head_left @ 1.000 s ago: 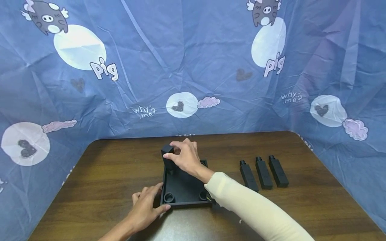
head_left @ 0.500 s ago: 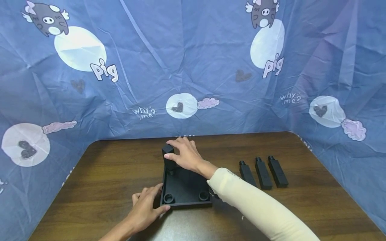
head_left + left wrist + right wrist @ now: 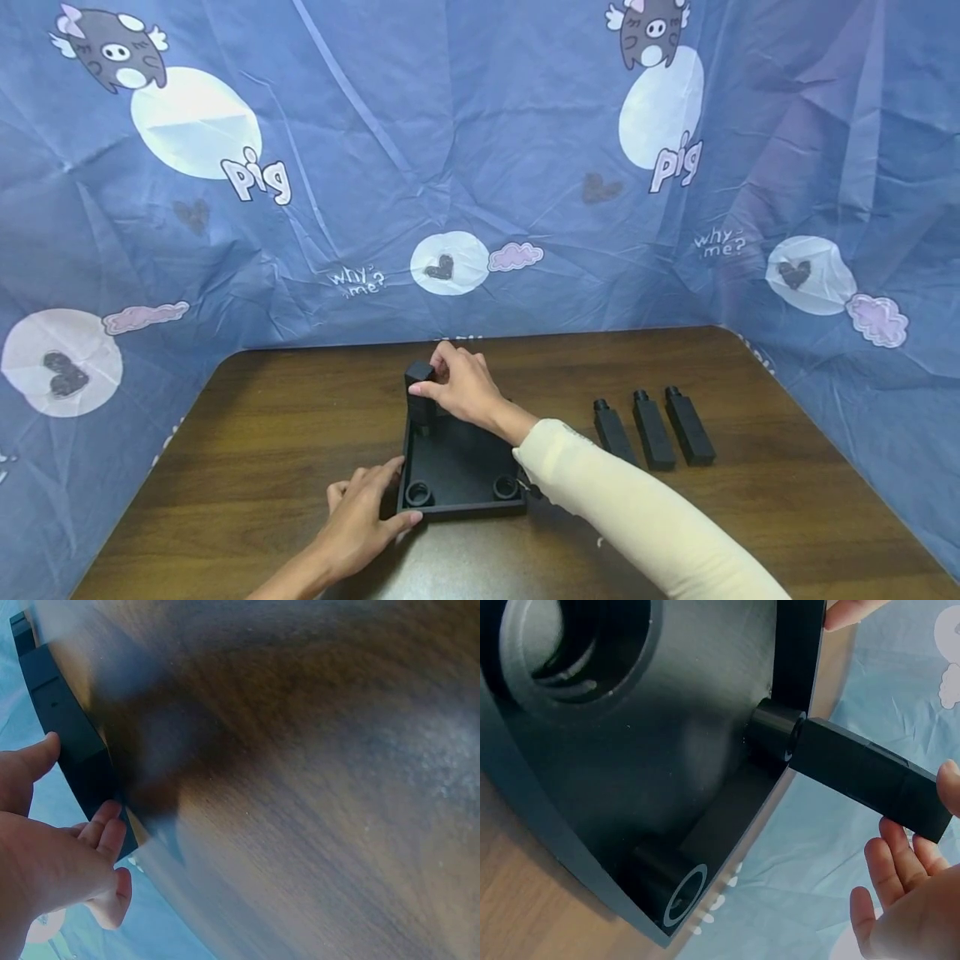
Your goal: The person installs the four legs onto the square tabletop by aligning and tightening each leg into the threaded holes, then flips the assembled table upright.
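Observation:
A shallow black square tray with raised round sockets inside its corners lies on the table. My left hand holds its near left corner, thumb at the front edge and fingers along the left side. Over the far left corner, my right hand pinches a black square post near its top, between thumb and fingers. In the right wrist view, the post's lower end meets the corner socket, and its neck is hidden there. Two near sockets, one at left and another at right, hold no post.
Right of the tray, three similar black posts with threaded necks lie side by side on the table: a left one, a middle one and a right one. A blue printed cloth hangs behind the wooden table.
The right hand's fingers have shifted around the post's top, the index finger moving back behind it. The post stays upright over the same corner; the left hand and tray keep their place.

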Tool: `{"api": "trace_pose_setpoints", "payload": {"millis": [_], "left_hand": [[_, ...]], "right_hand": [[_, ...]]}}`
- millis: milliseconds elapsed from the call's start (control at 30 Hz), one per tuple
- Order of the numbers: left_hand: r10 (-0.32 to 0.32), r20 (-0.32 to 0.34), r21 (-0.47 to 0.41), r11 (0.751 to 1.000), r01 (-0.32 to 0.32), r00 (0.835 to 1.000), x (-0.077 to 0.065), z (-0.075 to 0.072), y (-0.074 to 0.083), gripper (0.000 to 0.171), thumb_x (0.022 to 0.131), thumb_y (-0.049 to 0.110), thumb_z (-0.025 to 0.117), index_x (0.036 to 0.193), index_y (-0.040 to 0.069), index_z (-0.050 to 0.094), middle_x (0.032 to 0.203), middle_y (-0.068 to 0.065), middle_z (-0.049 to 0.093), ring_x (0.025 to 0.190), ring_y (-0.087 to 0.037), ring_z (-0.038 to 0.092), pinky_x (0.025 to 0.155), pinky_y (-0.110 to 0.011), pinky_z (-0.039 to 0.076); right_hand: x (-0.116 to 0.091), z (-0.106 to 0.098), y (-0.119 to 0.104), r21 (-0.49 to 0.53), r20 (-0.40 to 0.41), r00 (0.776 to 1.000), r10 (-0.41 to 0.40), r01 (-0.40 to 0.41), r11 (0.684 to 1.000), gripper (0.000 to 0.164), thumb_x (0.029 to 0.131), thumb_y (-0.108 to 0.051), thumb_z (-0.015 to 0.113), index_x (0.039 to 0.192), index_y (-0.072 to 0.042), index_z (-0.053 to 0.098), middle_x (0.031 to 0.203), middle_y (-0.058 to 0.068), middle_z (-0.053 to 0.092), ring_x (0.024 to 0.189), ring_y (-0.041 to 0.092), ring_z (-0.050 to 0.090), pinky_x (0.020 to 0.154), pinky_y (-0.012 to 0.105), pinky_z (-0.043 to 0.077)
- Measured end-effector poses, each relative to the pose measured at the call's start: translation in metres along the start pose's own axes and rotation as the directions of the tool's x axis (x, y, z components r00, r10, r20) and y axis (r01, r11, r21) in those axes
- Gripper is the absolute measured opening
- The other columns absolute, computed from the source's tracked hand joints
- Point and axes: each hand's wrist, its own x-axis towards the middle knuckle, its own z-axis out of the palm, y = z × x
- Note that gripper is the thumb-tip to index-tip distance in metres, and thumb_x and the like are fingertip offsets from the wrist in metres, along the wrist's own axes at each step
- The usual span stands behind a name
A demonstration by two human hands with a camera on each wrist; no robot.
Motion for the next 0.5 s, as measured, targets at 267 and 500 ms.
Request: {"api": "trace_pose_setpoints", "payload": {"millis": [267,500], "left_hand": [[0.007,0.000,0.010,1.000,-0.007,1.000,0.000,0.000,0.000,0.072,0.081,0.029,0.085,0.140,0.000,0.055,0.117,-0.007,0.068,0.109,-0.024,0.054,0.087,-0.049,0.025],[-0.009,0.016,0.006,1.000,0.009,1.000,0.002,0.001,0.001,0.071,0.081,0.027,0.085,0.140,0.000,0.055,0.119,-0.008,0.067,0.111,-0.024,0.053,0.089,-0.049,0.024]], "right_hand": [[-0.001,-0.003,0.000,-0.013,0.087,0.996,-0.002,0.003,1.000,0.044,0.094,-0.036,0.072,0.127,-0.013,0.056,0.092,-0.002,0.057,0.089,0.017,0.051,0.091,0.040,0.032],[-0.001,-0.011,0.003,-0.067,0.215,0.975,-0.059,0.075,0.995,0.055,0.098,-0.035,0.068,0.148,-0.022,0.051,0.122,0.002,0.061,0.114,0.020,0.050,0.096,0.041,0.033]]}}
